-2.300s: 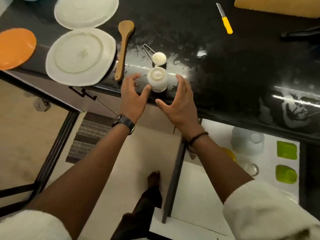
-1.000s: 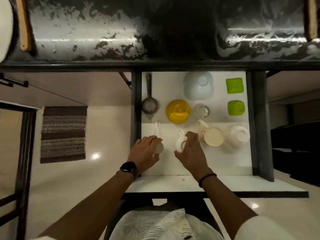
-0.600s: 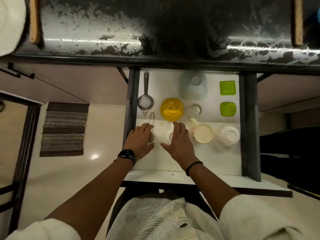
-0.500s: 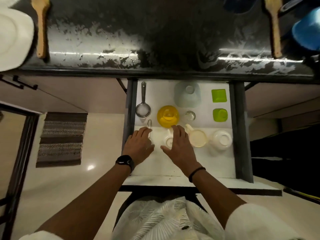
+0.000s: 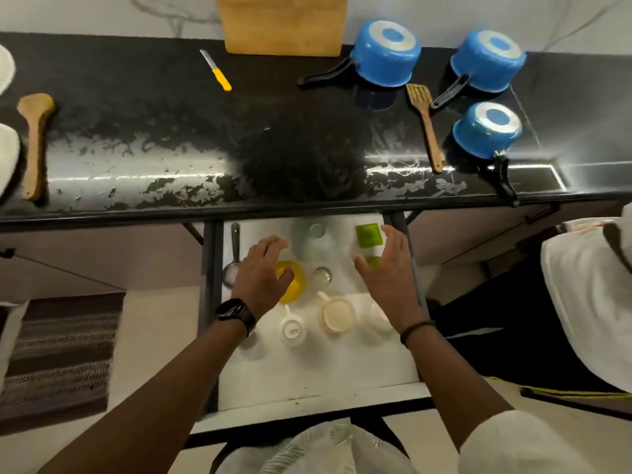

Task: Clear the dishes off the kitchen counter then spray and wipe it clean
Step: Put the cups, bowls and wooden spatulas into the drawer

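Below the black counter (image 5: 239, 138) a white drawer (image 5: 318, 374) stands pulled out. My left hand (image 5: 263, 275) and my right hand (image 5: 386, 268) hover over it with relaxed fingers, holding nothing. In the drawer lie an upturned white cup (image 5: 292, 331), a cream mug (image 5: 337, 316), a yellow bowl (image 5: 294, 282), a strainer (image 5: 232, 265), a pale bowl (image 5: 313, 242) and a green container (image 5: 368, 235). On the counter are three upturned blue pots (image 5: 384, 53), a yellow-handled knife (image 5: 216, 70), a wooden spoon (image 5: 34, 138) and a wooden spatula (image 5: 425, 123).
A wooden cutting board (image 5: 282, 23) leans on the back wall. White plates (image 5: 7, 155) poke in at the left edge. A striped rug (image 5: 58, 354) lies on the floor at left. Another person in white (image 5: 591, 302) stands at right. The counter's front strip looks wet.
The white cup and small measuring cup went from the counter into the drawer, and both hands let go. My hands have since lifted toward the drawer's back; my view has risen to the counter.
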Available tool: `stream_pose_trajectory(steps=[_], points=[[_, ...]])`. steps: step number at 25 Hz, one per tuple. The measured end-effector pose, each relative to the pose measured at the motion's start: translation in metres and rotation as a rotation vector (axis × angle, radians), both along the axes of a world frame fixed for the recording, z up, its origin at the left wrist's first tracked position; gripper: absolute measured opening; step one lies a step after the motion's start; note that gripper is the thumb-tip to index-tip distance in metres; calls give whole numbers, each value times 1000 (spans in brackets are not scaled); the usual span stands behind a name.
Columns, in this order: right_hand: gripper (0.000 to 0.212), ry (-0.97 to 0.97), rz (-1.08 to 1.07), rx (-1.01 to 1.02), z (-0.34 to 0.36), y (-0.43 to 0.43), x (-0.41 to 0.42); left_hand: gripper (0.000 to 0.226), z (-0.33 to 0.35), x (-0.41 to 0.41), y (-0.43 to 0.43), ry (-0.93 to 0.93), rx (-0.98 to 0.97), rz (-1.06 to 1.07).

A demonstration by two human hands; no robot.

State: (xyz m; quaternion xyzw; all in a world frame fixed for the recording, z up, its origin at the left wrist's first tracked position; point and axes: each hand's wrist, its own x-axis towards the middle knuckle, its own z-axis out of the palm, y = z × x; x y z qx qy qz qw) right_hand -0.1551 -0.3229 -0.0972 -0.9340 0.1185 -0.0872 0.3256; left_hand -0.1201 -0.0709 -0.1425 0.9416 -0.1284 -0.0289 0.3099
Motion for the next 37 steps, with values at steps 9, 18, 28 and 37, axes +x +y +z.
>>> stream_pose_trajectory(steps=[9,18,28,37], points=[[55,10,-59,-46,5,-142,148,80,10,98,-94,66,390,67],[31,176,-236,-121,-15,-194,237,84,7,115,-123,78,424,209],[13,251,-36,649,23,-48,112,59,53,96,-107,356,-324,313],[16,310,365,580,13,210,-31,22,81,-39,84,463,-1121,459]])
